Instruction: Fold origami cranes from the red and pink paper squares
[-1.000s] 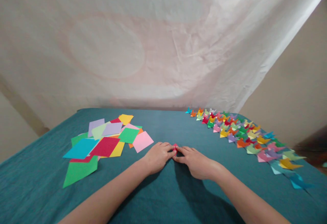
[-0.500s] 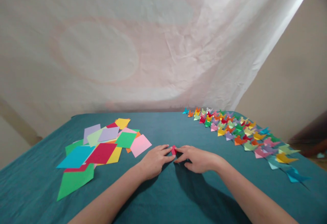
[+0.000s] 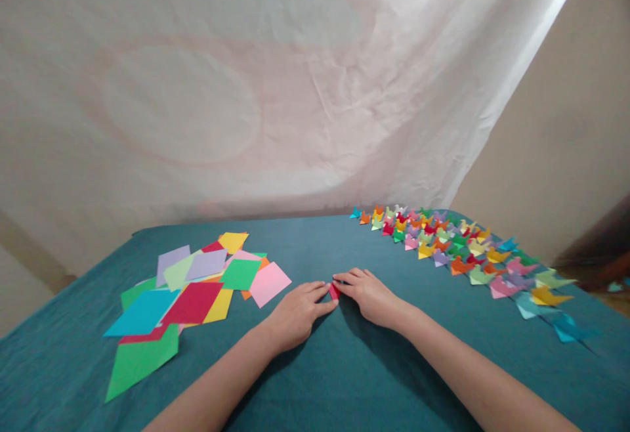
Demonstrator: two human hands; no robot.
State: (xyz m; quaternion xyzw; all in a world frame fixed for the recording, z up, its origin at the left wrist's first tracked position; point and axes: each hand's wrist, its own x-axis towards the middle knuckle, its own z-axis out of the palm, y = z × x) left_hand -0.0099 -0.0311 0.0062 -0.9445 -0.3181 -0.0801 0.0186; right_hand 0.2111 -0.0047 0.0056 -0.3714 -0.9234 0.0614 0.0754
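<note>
A small folded piece of red paper (image 3: 334, 291) lies on the teal cloth in front of me, mostly covered by fingertips. My left hand (image 3: 297, 314) grips it from the left, thumb at its lower end and forefinger at its upper end. From the other side, the fingertips of my right hand (image 3: 367, 297) press together on its upper right edge. The right thumb is hidden beneath that hand. The exact folds are too small to make out.
Loose coloured paper sheets (image 3: 194, 302) overlap in a pile to the left. Rows of folded paper birds (image 3: 459, 264) in many colours stand along the right side. A pale hanging sheet (image 3: 295, 104) rises behind the far edge of the cloth-covered table (image 3: 300, 386).
My right hand has turned and shifted slightly upward, its fingers drawn closer together over the paper's upper end. The left hand stays nearly still. The whole view has tilted slightly.
</note>
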